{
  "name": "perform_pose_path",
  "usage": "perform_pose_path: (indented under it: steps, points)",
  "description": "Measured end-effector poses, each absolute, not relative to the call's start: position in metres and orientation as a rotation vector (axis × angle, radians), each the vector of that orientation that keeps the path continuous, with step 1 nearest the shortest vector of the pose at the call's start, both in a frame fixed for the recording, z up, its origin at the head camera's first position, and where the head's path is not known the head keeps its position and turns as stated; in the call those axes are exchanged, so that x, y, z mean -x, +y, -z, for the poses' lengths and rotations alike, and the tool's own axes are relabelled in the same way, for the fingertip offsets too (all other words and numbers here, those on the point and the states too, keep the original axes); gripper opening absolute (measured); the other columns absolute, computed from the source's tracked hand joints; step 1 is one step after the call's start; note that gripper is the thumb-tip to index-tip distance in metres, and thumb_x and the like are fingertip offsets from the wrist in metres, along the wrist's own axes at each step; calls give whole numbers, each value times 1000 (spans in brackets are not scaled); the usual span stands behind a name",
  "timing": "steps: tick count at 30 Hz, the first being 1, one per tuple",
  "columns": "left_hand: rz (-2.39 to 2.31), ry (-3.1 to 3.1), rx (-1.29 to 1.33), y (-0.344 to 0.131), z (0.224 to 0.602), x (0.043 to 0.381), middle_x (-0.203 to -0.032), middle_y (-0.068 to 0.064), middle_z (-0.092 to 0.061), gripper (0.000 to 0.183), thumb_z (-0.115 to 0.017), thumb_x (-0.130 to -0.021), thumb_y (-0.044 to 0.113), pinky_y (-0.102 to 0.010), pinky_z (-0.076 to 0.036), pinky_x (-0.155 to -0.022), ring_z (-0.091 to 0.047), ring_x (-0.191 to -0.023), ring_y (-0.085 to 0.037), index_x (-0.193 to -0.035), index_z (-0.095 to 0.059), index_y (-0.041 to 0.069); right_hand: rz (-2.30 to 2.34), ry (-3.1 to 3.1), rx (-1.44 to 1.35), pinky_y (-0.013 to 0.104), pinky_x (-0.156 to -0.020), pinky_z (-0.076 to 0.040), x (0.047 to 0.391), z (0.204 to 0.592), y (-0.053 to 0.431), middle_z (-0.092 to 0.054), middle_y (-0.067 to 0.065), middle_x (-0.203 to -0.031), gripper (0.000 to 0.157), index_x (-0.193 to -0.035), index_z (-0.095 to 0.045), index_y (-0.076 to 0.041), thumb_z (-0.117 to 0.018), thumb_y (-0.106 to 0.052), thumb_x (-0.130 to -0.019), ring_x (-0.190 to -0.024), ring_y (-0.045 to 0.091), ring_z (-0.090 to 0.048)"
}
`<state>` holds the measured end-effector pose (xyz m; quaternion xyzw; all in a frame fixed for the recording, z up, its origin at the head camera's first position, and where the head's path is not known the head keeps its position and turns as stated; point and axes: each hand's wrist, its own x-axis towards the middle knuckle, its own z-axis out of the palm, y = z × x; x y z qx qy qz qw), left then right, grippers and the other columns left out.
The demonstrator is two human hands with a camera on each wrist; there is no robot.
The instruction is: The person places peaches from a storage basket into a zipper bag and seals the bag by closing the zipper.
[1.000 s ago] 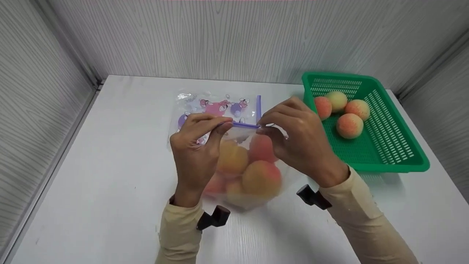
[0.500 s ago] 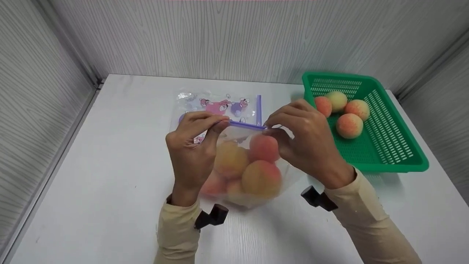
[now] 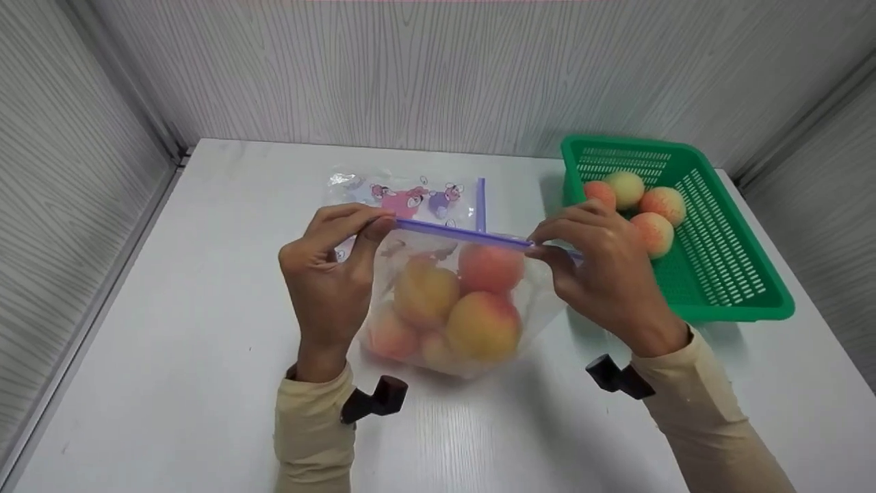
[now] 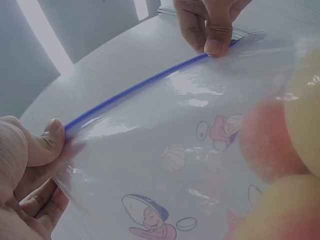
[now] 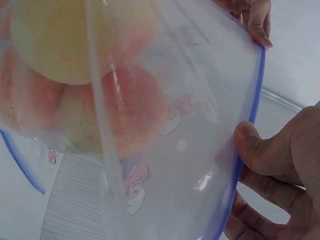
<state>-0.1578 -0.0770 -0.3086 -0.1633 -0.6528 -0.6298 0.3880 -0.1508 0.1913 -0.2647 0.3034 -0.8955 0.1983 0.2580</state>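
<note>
A clear zip bag [image 3: 540,301] with a purple zip strip [image 3: 465,233] and cartoon prints holds several peaches [image 3: 484,325]. My left hand [image 3: 330,274] pinches the strip near its left end between thumb and fingers. Farther along, my right hand [image 3: 606,270] pinches the same strip, and a short length sticks out past its fingers. Between the two hands the strip runs taut and straight. In the left wrist view the left thumb [image 4: 51,136] presses on the strip's end; in the right wrist view the right thumb [image 5: 250,145] lies over the purple edge.
Behind the bag, a second printed zip bag [image 3: 404,196] lies flat on the white table [image 3: 178,308]. A green plastic basket [image 3: 725,313] with several peaches [image 3: 662,205] stands at the right, partly covered by the right hand. Grey wood-grain walls [image 3: 410,75] enclose the table.
My right hand has slid right along the zip strip, toward the basket. My left hand has shifted a little left, so more of the strip shows between them.
</note>
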Motion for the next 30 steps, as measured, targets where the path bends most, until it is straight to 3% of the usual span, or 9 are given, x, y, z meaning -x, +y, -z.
perform_pose_path:
  steps: [4,14,25,30]
  points:
    - [1627,-1647,395,-77,309,158,-88,-7,-75,11,-78,-82,-8,-23,-56,-71,-68,-86,-18,-92,-80,-4,-563,-2415,-810,35,-84,-48,150,265,202,-75,10,-86,9,-90,-77,1,-82,0,-82,-86,23,-67]
    - [1664,-1640,401,-75,311,160,-88,-9,-76,11,-77,-83,-10,-22,-55,-69,-69,-84,-18,-93,-79,-5,-566,-2424,-721,35,-79,-49,144,266,226,-76,10,-87,11,-90,-78,1,-84,0,-81,-87,23,-65]
    - [1649,-1629,398,-80,313,162,-85,-12,-76,8,-77,-84,-7,-20,-50,-61,-69,-81,-18,-92,-79,-5,-523,-2439,-684,38,-90,-53,142,264,244,-76,10,-88,10,-90,-78,4,-81,6,-81,-90,24,-70]
    - [1657,-1616,400,-82,313,163,-83,-15,-76,7,-77,-85,-6,-23,-55,-68,-69,-80,-18,-92,-79,-6,-549,-2451,-610,22,-88,-48,140,264,254,-76,10,-88,10,-90,-78,2,-81,7,-81,-90,22,-66]
